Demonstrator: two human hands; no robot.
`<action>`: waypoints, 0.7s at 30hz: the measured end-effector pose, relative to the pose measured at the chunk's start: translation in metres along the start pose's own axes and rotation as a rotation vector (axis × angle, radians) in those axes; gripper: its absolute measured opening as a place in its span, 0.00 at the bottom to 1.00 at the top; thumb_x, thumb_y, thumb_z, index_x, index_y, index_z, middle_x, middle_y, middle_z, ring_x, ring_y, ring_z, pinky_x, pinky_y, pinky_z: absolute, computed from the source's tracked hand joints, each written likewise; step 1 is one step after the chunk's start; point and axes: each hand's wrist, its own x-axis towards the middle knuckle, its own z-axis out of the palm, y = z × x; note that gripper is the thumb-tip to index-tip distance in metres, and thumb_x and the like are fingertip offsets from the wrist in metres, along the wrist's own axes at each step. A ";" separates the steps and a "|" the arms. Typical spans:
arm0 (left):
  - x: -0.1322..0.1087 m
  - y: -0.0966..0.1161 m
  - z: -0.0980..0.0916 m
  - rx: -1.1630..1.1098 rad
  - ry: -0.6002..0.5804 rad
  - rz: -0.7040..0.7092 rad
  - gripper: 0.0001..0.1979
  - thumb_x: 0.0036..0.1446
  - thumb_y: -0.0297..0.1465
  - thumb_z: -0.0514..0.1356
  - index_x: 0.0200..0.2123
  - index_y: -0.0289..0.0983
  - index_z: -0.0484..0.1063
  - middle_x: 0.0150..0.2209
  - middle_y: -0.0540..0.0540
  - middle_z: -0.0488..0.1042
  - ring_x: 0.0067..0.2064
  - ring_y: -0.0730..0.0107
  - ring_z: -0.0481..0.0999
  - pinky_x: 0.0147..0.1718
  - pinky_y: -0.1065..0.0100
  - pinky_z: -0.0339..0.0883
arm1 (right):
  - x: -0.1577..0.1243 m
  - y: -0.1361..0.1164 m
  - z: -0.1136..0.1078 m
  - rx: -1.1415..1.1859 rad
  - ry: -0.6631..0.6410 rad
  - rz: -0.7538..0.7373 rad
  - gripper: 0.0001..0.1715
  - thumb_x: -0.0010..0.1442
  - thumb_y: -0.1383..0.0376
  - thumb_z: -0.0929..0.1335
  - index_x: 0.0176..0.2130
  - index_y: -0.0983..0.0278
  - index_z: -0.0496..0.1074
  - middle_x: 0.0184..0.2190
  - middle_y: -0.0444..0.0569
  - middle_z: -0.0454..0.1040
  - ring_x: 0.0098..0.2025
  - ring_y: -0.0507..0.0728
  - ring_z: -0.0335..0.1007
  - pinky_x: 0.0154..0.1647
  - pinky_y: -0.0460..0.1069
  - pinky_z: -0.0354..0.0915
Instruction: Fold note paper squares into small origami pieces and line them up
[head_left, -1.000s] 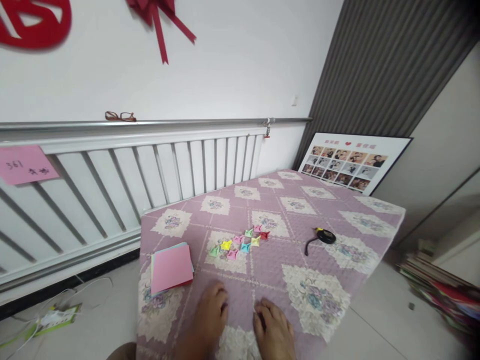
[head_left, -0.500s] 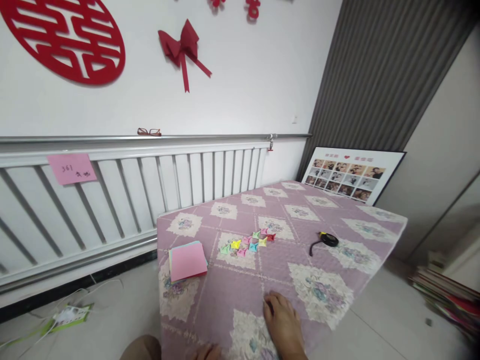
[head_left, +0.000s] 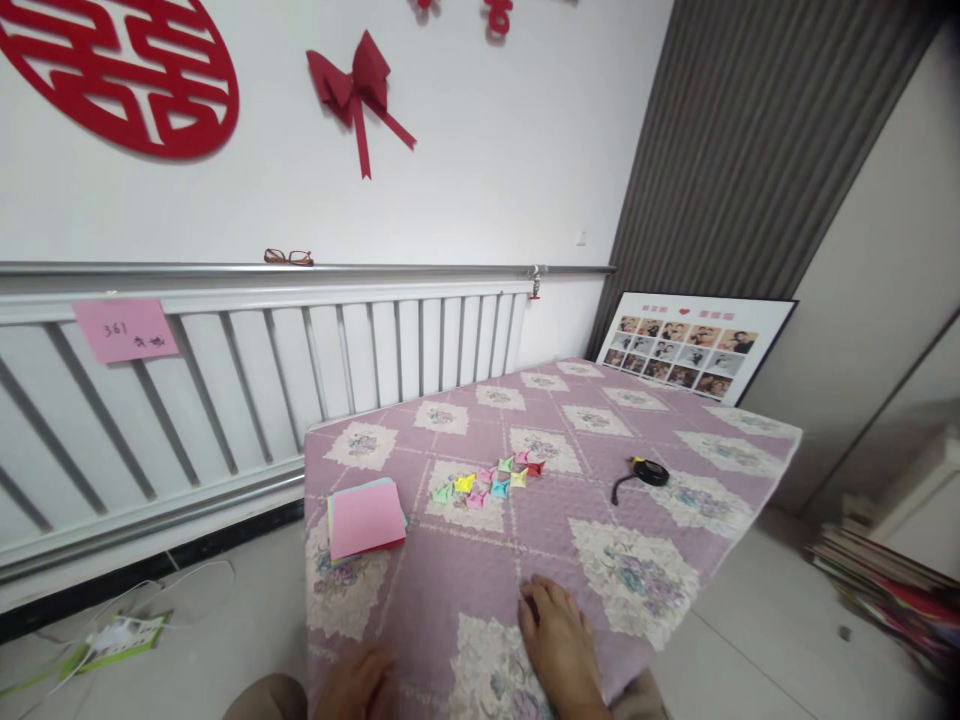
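Note:
My right hand (head_left: 556, 640) lies on the purple patterned tablecloth (head_left: 442, 580) near the front edge, its fingers loosely bent and nothing seen in them. Low in the view, my left hand (head_left: 358, 685) is over the near left corner of the cloth; it is blurred, and its fingers are hard to make out. Beyond it sits a stack of coloured paper squares (head_left: 367, 518), pink on top. Small folded paper pieces (head_left: 478, 498) in pink, green, yellow, blue and red stand in two rows near the middle, apart from both hands.
A black tape measure (head_left: 649, 471) with a strap lies on the right of the table. A framed photo board (head_left: 694, 345) leans at the far end. Along the wall runs a white radiator (head_left: 375, 350), with glasses (head_left: 289, 257) on the pipe above it.
My left hand has come further into view, moving left and slightly forward over the cloth. The right hand stays resting in place. The whole view has shifted slightly.

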 end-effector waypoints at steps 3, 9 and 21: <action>0.026 -0.013 -0.014 0.063 0.108 0.002 0.15 0.57 0.33 0.53 0.44 0.42 0.75 0.45 0.43 0.76 0.47 0.60 0.75 0.47 0.61 0.70 | -0.001 0.001 0.000 0.016 -0.013 0.006 0.14 0.60 0.62 0.61 0.42 0.57 0.73 0.48 0.48 0.72 0.51 0.59 0.64 0.48 0.54 0.57; 0.078 -0.025 -0.028 0.223 0.286 -0.115 0.18 0.57 0.31 0.50 0.48 0.38 0.72 0.48 0.41 0.72 0.51 0.57 0.70 0.50 0.54 0.65 | -0.002 0.002 0.001 0.039 -0.010 -0.009 0.13 0.60 0.63 0.61 0.41 0.57 0.73 0.48 0.48 0.72 0.51 0.59 0.65 0.48 0.54 0.57; 0.084 0.029 0.028 0.221 -0.053 0.015 0.19 0.54 0.28 0.55 0.50 0.44 0.72 0.54 0.44 0.69 0.56 0.56 0.66 0.55 0.52 0.60 | -0.002 0.009 0.010 0.062 -0.008 -0.009 0.13 0.59 0.61 0.62 0.41 0.53 0.73 0.48 0.46 0.72 0.52 0.60 0.65 0.48 0.56 0.58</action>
